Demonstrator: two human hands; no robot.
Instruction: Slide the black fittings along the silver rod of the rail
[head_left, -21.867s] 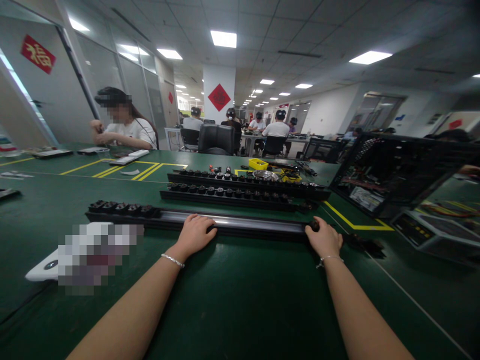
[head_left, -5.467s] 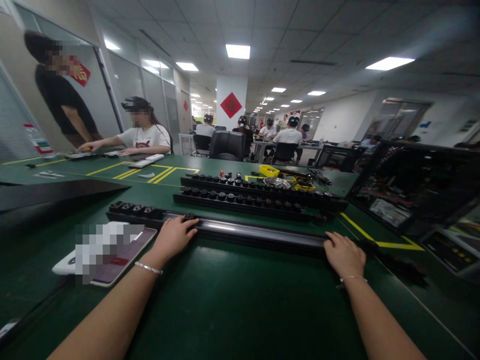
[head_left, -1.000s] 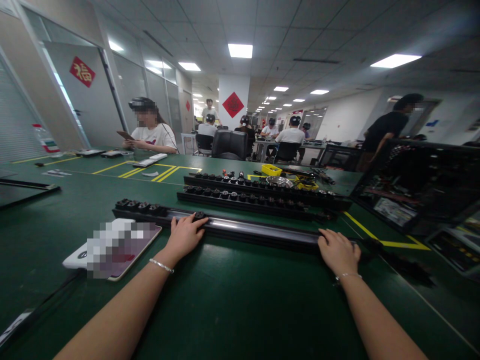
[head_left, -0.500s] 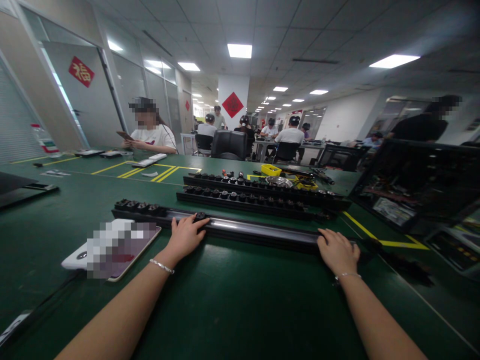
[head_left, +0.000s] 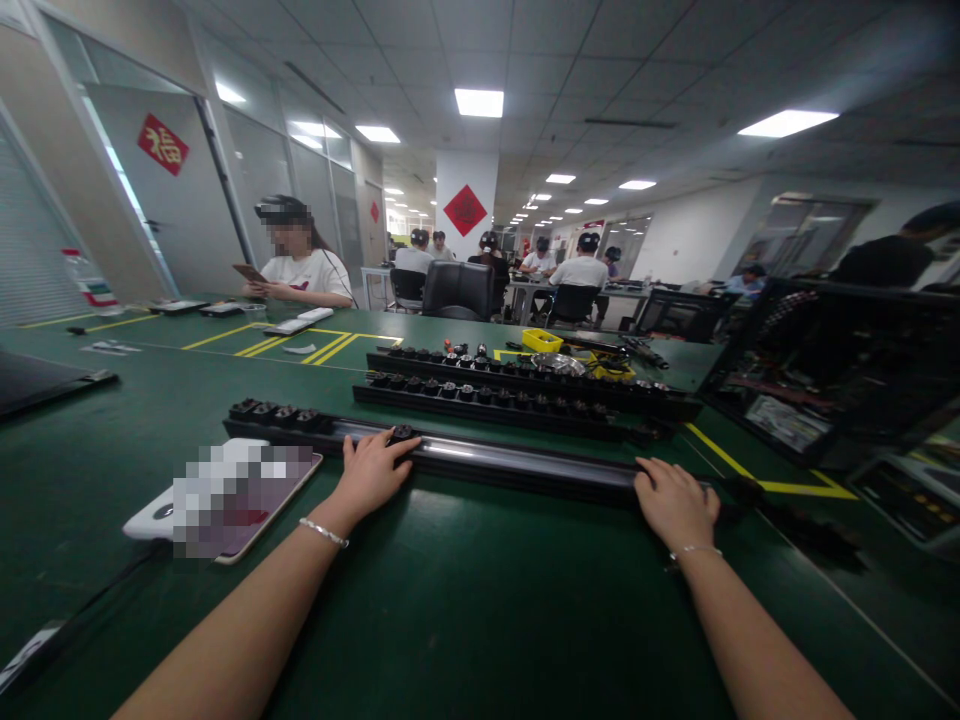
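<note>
A long black rail (head_left: 525,468) lies across the green table in front of me, its channel shiny along the bare stretch. Several black socket modules (head_left: 274,412) sit in its left end. My left hand (head_left: 375,467) rests over the rail, with fingertips on either side of a single black socket module (head_left: 403,433) in the channel. Further right, my right hand (head_left: 679,503) has its fingers bent over the rail near its right end; their undersides are hidden. Behind lie two similar black rails (head_left: 487,397), fitted with rows of modules.
Left of my arm are a phone (head_left: 285,495) and a white device (head_left: 161,510) with a cable. A yellow tray (head_left: 541,340) and a clear dish (head_left: 557,364) stand behind the rails. An open black case (head_left: 817,370) is at right. A person (head_left: 300,260) sits across the table.
My hands and the rail stay in place. At the far right, a person in black has moved to the right and lower.
</note>
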